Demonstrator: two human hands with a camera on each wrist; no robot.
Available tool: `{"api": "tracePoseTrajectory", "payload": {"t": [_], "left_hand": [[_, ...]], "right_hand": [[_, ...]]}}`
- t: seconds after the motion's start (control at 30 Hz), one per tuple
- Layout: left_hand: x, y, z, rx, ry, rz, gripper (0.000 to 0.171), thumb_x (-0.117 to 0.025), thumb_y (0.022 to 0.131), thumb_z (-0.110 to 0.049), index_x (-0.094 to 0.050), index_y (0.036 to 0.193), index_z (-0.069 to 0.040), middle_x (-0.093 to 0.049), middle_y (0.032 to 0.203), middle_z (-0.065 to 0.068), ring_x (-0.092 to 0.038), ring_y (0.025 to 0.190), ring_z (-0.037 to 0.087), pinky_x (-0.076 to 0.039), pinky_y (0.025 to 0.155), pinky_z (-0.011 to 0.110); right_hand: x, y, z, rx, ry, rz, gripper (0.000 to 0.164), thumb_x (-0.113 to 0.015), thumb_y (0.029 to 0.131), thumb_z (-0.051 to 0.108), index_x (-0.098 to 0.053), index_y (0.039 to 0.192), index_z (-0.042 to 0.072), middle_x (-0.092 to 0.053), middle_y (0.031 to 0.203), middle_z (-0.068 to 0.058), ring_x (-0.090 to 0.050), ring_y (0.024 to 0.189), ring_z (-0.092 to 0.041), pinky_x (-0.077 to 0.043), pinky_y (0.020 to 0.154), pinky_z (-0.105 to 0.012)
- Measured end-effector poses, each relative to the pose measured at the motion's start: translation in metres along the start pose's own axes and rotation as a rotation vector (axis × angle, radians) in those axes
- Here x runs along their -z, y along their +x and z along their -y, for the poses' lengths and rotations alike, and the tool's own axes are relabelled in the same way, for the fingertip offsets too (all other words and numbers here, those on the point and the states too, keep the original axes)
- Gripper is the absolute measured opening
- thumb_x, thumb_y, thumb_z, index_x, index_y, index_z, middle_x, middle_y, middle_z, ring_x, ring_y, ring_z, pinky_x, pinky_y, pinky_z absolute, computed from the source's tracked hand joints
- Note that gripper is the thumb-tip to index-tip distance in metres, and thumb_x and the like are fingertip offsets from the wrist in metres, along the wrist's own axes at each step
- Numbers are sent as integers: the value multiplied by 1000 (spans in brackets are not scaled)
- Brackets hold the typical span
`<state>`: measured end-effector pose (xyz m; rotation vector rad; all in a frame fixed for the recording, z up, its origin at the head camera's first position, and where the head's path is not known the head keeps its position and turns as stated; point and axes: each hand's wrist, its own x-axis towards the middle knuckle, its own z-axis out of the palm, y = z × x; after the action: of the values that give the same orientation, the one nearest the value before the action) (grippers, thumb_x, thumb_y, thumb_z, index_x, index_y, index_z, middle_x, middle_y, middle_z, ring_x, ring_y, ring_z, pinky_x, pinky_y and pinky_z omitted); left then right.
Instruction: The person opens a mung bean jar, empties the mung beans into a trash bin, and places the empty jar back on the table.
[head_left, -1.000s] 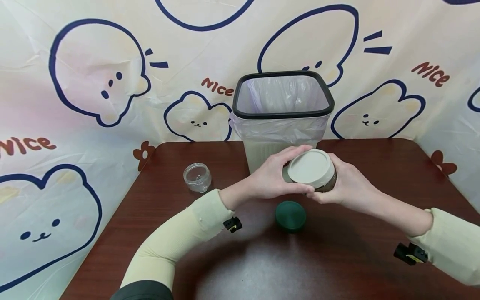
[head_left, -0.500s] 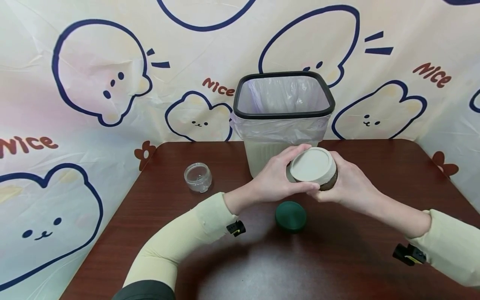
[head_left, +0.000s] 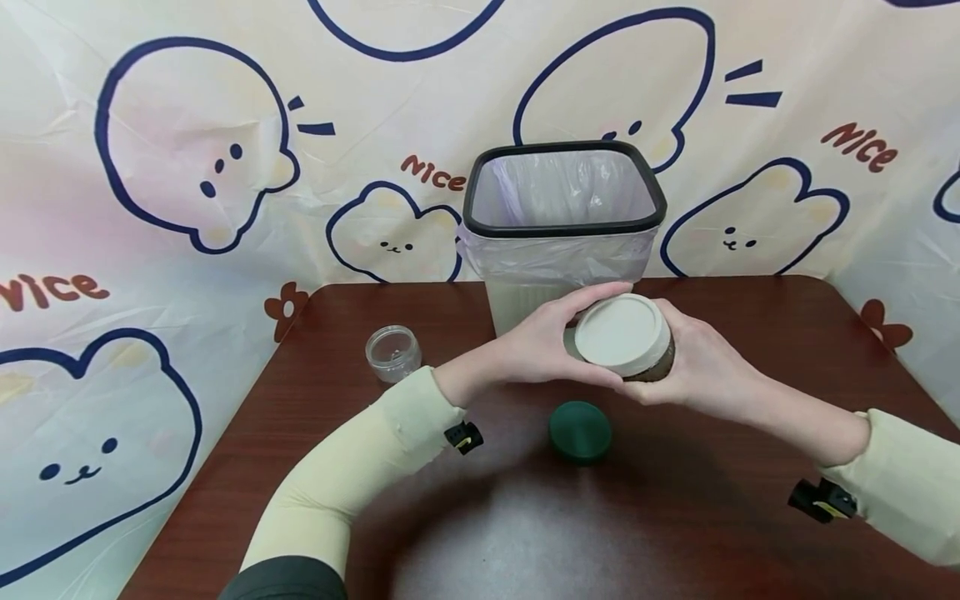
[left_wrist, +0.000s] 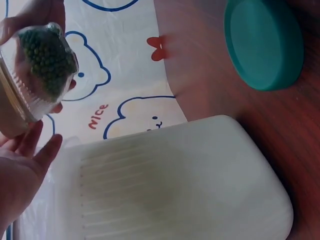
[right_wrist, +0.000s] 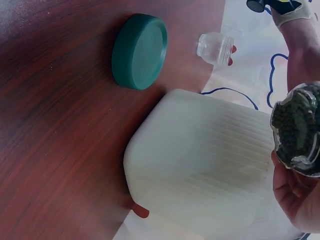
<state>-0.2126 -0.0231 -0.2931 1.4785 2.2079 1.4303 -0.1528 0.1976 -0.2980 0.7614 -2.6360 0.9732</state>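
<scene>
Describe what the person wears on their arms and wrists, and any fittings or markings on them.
Both arms wear snug pale yellow-green sleeves ending at the wrists; the hands, left hand and right hand, are bare. A small black clip with a yellow mark sits at each cuff. A darker garment shows at the left upper arm.

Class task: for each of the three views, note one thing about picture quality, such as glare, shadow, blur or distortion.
Head view: sharp, with a pale glare patch on the table and soft shadow under the arms. Left wrist view: the bin fills the frame, soft and washed out; the green lid is slightly blurred. Right wrist view: the jar is cropped at the edge, the table's grain crisp.
</scene>
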Motion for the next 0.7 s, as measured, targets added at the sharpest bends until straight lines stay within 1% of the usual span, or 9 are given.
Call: {"api": "tracePoseTrajectory", "payload": {"t": [0.13, 0.27, 0.37, 0.5, 0.57, 0.7], "left_hand": [[0, 1, 0, -24, -27, 25, 90, -86, 74, -16, -37, 148, -12, -49, 138, 1, -44, 119, 8, -39, 99, 28], [-2, 0, 1, -35, -13, -6, 87, -86, 74, -16, -39, 147, -11, -49, 138, 1, -45, 119, 8, -39, 99, 27], [-3, 1, 2, -56, 40, -30, 86, -87, 73, -19, -41, 146, -10, -48, 139, 1, -44, 120, 7, -38, 100, 26], [-5, 0, 2, -66, 126, -39, 86, -86, 75, -25, -40, 146, -9, -46, 142, 1, -42, 123, 7, -36, 100, 25], [-7, 0, 2, -61, 154, -47, 86, -85, 75, -26, -40, 146, -9, -46, 143, 1, -41, 123, 6, -36, 100, 24], [-10, -2, 0, -46, 174, -84, 84, -85, 75, -26, -42, 145, -9, -47, 140, 2, -43, 120, 6, -36, 99, 23]], "right_hand": [[0, 0, 0, -3, 5, 25, 79, -88, 67, 17, -44, 130, -1, -61, 114, -11, -59, 97, -23, -51, 75, -35], [1, 0, 0, -23, 19, 37, 80, -87, 69, 19, -43, 132, -1, -60, 116, -12, -59, 98, -24, -51, 76, -36], [2, 0, 1, -35, 30, 40, 80, -87, 69, 20, -43, 132, -1, -60, 115, -12, -59, 98, -24, -51, 76, -37], [2, 0, 1, -40, 34, 40, 79, -87, 70, 20, -43, 131, -2, -60, 115, -14, -59, 97, -26, -51, 76, -42], [1, -1, 1, -47, 36, 40, 79, -87, 70, 20, -43, 131, -2, -60, 116, -14, -59, 98, -26, -51, 76, -44], [-1, -1, 1, -68, 19, 27, 78, -86, 70, 21, -43, 131, -2, -60, 115, -13, -59, 97, -25, -51, 76, -41]]}}
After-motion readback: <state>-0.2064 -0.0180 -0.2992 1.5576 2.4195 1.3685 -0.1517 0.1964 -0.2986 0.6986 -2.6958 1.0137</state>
